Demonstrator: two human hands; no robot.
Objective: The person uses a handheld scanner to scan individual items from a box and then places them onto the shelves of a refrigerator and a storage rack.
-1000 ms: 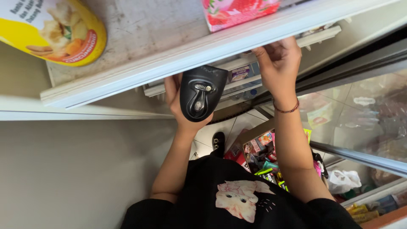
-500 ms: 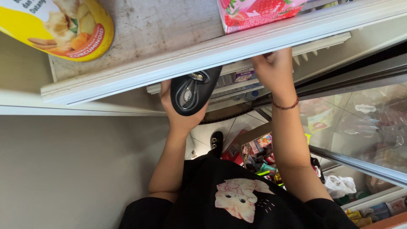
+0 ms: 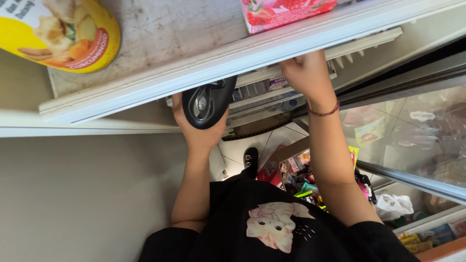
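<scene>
Head cam: left grip (image 3: 199, 128) clamps black scanner (image 3: 208, 103); right grip (image 3: 307, 73) under shelf (image 3: 204, 63), closure unclear.

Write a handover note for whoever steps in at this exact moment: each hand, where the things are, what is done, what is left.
Left hand: closed around a black handheld scanner, held up just under the white shelf edge.
Right hand: at the label rail below that edge, fingertips hidden, grip unclear.
On the shelf: a yellow can and a pink carton.
Done: scanner and right hand are both at the rail.
Left: no sign that a tag has been read.
</scene>
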